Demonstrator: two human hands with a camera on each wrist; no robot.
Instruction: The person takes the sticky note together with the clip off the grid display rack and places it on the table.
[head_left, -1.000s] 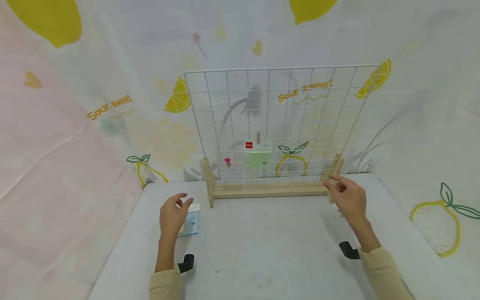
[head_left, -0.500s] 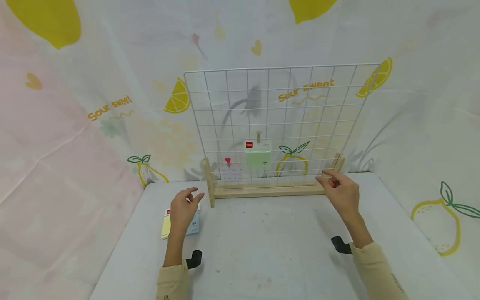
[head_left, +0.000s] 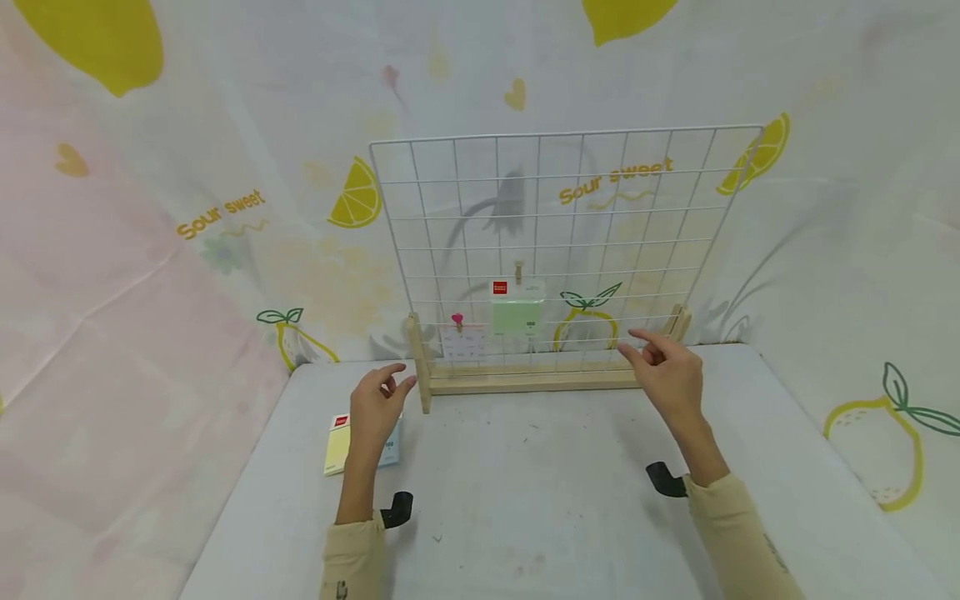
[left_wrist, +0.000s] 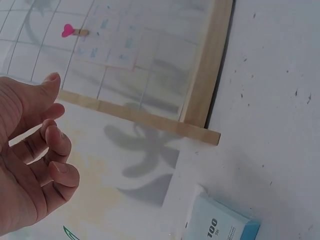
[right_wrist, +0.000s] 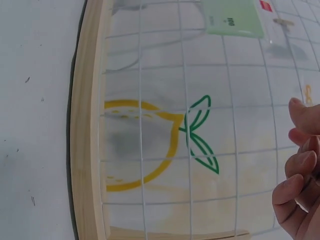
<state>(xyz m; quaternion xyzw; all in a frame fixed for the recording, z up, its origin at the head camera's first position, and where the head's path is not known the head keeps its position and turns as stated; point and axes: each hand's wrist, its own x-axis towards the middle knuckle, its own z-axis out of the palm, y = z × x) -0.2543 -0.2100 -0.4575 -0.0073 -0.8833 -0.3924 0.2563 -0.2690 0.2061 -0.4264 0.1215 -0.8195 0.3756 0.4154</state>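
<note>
A white wire grid [head_left: 570, 221] stands in a wooden base [head_left: 536, 382] at the back of the table. My left hand [head_left: 378, 408] hovers before its left post, fingers loosely bent and holding nothing. In front of the right part of the grid is my right hand [head_left: 671, 379], also holding nothing, thumb and forefinger apart. A pack of green sticky notes [head_left: 517, 318] hangs from a small wooden clip [head_left: 518, 273]. Lower left, a pink heart clip [head_left: 457, 320] holds a pale printed sheet [head_left: 465, 343] on the wires.
On the table [head_left: 525, 500], a yellow sticky-note pack [head_left: 338, 448] and a blue pack [head_left: 391, 448] lie at the left, partly covered by my left hand and forearm. A lemon-print cloth [head_left: 285, 217] hangs behind the grid.
My left hand has moved right and a little up, uncovering the yellow pack. My right hand has shifted left and slightly up, away from the right post. The hanging things stay put.
</note>
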